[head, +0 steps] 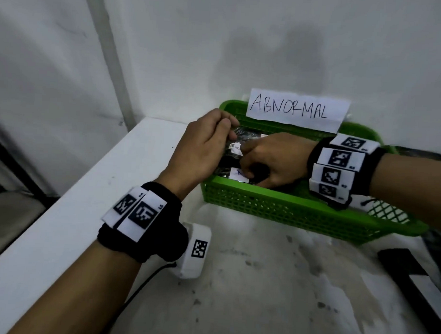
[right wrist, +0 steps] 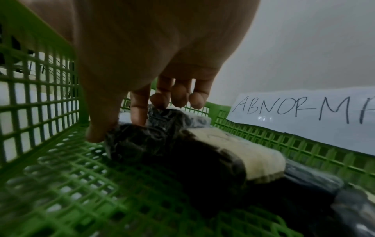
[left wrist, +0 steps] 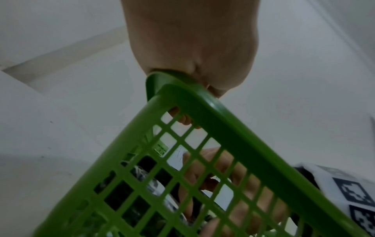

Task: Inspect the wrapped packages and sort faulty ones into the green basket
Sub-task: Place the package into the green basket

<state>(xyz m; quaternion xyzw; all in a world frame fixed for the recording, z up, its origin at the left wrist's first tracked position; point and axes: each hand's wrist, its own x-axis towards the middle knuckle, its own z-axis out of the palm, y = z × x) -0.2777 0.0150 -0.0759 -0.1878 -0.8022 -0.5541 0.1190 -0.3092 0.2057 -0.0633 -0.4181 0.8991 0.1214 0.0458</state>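
While the wrapped package [right wrist: 174, 144], a dark bundle in clear film with a pale label, lies low inside the green basket [head: 288, 209], the right hand [head: 274, 161] reaches down over it: in the right wrist view the thumb presses the near end of the film and a finger touches the far side, so the right grip looks closed in a light pinch on the package. It sits near the left end wall, directly under the fingertips and below the palm. More wrapped bundles with white labels lie beside it on the basket floor.

The left hand [head: 205, 143] is at the basket's far left corner; its fingers curl over the rim, and the left wrist view shows fingertips hooked through the lattice, so the left grip is holding the basket.

The step in hand appears to be settling a faulty package. Done well, it wants the package laid flat with its label up before the pinch relaxes, without dragging the film across the lattice, while the left hand keeps the basket from sliding.

A paper sign [head: 297, 110] reading ABNORMAL is fixed to the back wall of the basket, which stands on a scuffed white surface [head: 260, 280] against a pale wall.
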